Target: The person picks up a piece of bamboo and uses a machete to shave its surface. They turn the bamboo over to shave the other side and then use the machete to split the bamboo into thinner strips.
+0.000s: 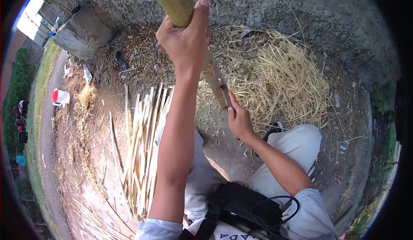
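Around the bamboo (175,3), left fingers (201,14) curl closed.

Daylight, shade above and glare at left.
The wall (266,7) lies in even shade; the ground (84,173) at lower left is washed pale, and an upper-left patch (30,15) burns out white (detail is lost there). The bamboo (175,3) and the left hand (184,40) look fairly sharp; corners go black, and the road (48,124) bows at the edge.

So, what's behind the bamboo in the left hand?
Behind the bamboo, a rough grey wall shows around its top, and pale shavings lie beyond its lower part. Whatever sits directly behind it is covered.
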### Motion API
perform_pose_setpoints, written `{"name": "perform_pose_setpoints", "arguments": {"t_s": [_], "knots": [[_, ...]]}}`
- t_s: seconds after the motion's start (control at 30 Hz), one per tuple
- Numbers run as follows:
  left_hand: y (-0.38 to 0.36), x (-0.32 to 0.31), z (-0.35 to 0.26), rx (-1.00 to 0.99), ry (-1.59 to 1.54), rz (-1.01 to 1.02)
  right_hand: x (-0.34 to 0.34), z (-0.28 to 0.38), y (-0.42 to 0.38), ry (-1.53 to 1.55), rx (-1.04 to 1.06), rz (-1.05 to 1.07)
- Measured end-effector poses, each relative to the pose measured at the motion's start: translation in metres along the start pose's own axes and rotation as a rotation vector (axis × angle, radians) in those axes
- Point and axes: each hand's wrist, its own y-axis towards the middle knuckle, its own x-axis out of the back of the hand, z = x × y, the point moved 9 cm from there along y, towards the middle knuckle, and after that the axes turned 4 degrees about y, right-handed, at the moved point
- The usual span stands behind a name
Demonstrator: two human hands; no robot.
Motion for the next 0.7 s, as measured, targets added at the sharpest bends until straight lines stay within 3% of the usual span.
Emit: {"name": "perform_pose_setpoints", "arguments": {"t_s": [0.17, 0.2, 0.3, 0.37, 0.47, 0.6, 0.7], "knots": [[0.008, 0.006, -0.001, 0.004, -0.061, 0.012, 0.015, 0.022, 0.017, 0.016, -0.084, 0.061], [0.006, 0.001, -0.004, -0.004, -0.071, 0.027, 0.020, 0.043, 0.016, 0.044, 0.020, -0.012], [-0.004, 0.009, -0.001, -0.005, -0.060, -0.026, 0.004, 0.029, 0.003, 0.081, 0.021, -0.072], [0.002, 0.011, -0.004, -0.006, -0.050, -0.044, -0.011, -0.013, -0.002, 0.007, -0.104, 0.034], [0.012, 0.024, 0.000, 0.013, -0.044, -0.059, -0.007, -0.013, 0.012, 0.043, -0.198, 0.127], [0.004, 0.010, -0.005, -0.014, -0.094, 0.008, 0.007, 0.048, 0.004, 0.117, 0.095, -0.072], [0.008, 0.025, -0.003, -0.009, -0.036, -0.064, -0.019, -0.037, -0.008, -0.027, -0.118, 0.076]]}}
